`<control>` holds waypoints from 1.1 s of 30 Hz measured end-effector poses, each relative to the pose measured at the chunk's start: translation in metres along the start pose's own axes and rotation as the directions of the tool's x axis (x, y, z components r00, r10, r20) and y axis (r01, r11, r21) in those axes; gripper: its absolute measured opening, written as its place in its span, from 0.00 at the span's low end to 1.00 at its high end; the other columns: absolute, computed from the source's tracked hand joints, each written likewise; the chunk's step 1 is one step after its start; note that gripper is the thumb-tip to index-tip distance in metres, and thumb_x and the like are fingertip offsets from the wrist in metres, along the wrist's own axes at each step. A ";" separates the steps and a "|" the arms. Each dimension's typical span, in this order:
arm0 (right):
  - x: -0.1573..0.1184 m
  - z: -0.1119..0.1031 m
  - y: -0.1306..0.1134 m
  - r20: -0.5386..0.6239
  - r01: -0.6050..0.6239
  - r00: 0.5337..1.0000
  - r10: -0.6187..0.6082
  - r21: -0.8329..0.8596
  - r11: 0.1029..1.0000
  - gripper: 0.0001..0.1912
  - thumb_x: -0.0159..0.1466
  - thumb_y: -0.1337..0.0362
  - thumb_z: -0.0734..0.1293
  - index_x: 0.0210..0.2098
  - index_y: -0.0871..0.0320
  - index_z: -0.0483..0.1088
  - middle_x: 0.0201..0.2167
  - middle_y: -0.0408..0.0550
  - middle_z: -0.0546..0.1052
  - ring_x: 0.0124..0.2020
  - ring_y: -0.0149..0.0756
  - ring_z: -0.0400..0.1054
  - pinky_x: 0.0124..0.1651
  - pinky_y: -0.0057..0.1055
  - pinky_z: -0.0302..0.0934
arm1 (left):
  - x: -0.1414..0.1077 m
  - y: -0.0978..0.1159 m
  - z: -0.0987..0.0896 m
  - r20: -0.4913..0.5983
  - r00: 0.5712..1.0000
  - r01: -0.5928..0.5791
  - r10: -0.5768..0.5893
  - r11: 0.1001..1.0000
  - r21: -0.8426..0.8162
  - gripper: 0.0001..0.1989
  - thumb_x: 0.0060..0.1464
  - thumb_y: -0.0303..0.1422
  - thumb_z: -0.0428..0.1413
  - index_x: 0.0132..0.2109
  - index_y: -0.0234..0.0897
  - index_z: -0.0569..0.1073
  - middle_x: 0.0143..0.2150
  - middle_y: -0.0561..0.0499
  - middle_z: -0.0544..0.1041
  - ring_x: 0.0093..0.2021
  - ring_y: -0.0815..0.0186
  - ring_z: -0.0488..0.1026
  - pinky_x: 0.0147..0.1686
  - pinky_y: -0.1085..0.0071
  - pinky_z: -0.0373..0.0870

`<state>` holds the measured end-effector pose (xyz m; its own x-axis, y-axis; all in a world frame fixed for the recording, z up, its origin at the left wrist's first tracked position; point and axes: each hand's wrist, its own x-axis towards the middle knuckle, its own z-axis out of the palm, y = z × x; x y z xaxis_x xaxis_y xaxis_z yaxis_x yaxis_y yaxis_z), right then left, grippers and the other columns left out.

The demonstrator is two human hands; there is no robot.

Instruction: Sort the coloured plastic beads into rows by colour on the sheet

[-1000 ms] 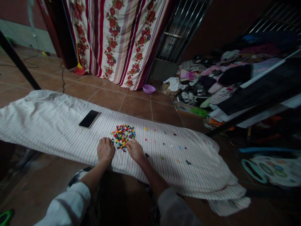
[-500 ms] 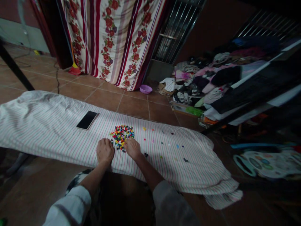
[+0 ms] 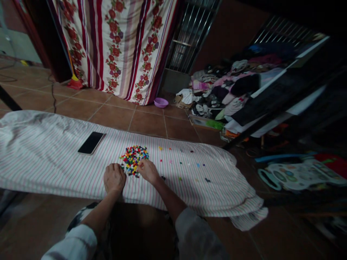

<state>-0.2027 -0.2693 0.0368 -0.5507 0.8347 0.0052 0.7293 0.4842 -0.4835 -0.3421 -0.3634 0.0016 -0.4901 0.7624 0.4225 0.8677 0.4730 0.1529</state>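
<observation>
A heap of tiny multicoloured plastic pieces (image 3: pixel 133 156) lies on a striped cloth (image 3: pixel 62 169) in front of me. My right hand (image 3: pixel 148 170) is at the heap's lower right edge, thumb and fingers pinched together; whatever is between them is too small to make out. Beside the heap's lower left edge, my left hand (image 3: pixel 115 177) rests palm down on the cloth, its fingers curled in, and no piece shows in it. Small pieces lie scattered to the right, among them a yellow cluster (image 3: pixel 160 148), a light blue piece (image 3: pixel 198 165) and a dark cluster (image 3: pixel 207 180).
A phone (image 3: pixel 91 143) lies on the cloth left of the heap. Beyond are a floral curtain (image 3: pixel 114 54), a purple basin (image 3: pixel 161 103) and a heap of clothes (image 3: pixel 225 90) on the tiled floor. A white plastic toy (image 3: pixel 290 175) stands at the right.
The whole view has shifted, so the cloth and objects appear further left. My right hand stays pinched at the heap's edge, and my left hand stays resting beside it.
</observation>
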 end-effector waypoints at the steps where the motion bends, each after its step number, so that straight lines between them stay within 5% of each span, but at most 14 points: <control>1: 0.001 0.000 0.002 -0.011 0.003 1.000 -0.003 0.027 1.000 0.05 0.58 0.69 0.64 0.33 0.56 0.70 0.34 0.44 0.76 0.36 0.31 0.68 0.40 0.25 0.57 | 0.000 0.000 0.000 0.001 1.000 -0.002 0.002 1.000 0.003 0.12 0.60 0.31 0.43 0.34 0.34 0.69 0.33 0.44 0.69 0.37 0.58 0.64 0.38 0.64 0.59; 17: 0.015 -0.016 0.068 -0.167 0.016 0.986 0.010 0.158 0.987 0.10 0.58 0.71 0.63 0.36 0.55 0.74 0.34 0.44 0.75 0.35 0.29 0.69 0.40 0.24 0.61 | 0.000 0.000 0.000 0.007 1.000 -0.029 0.029 1.000 0.010 0.10 0.58 0.31 0.44 0.34 0.34 0.68 0.33 0.44 0.69 0.37 0.57 0.63 0.39 0.64 0.59; 24: 0.034 -0.043 0.116 -0.318 -0.128 0.936 0.151 0.090 0.988 0.11 0.58 0.74 0.61 0.34 0.57 0.72 0.35 0.46 0.75 0.36 0.31 0.69 0.42 0.26 0.60 | 0.000 0.000 -0.001 0.021 0.999 -0.029 0.029 0.999 0.017 0.09 0.58 0.31 0.45 0.35 0.35 0.68 0.33 0.44 0.69 0.37 0.57 0.64 0.39 0.64 0.60; 33: 0.056 -0.071 0.157 -0.285 -0.404 0.886 0.366 -0.086 0.911 0.14 0.62 0.71 0.60 0.45 0.58 0.72 0.41 0.50 0.76 0.41 0.33 0.69 0.42 0.25 0.58 | 0.000 0.000 -0.001 0.015 0.998 -0.061 0.061 0.998 0.029 0.08 0.57 0.30 0.46 0.34 0.36 0.69 0.32 0.45 0.69 0.37 0.57 0.64 0.39 0.63 0.60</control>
<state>-0.0904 -0.1281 0.0237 -0.1055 0.9914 0.0768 0.9215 0.1265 -0.3672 -0.3419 -0.3637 0.0025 -0.4375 0.7962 0.4178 0.8933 0.4380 0.1007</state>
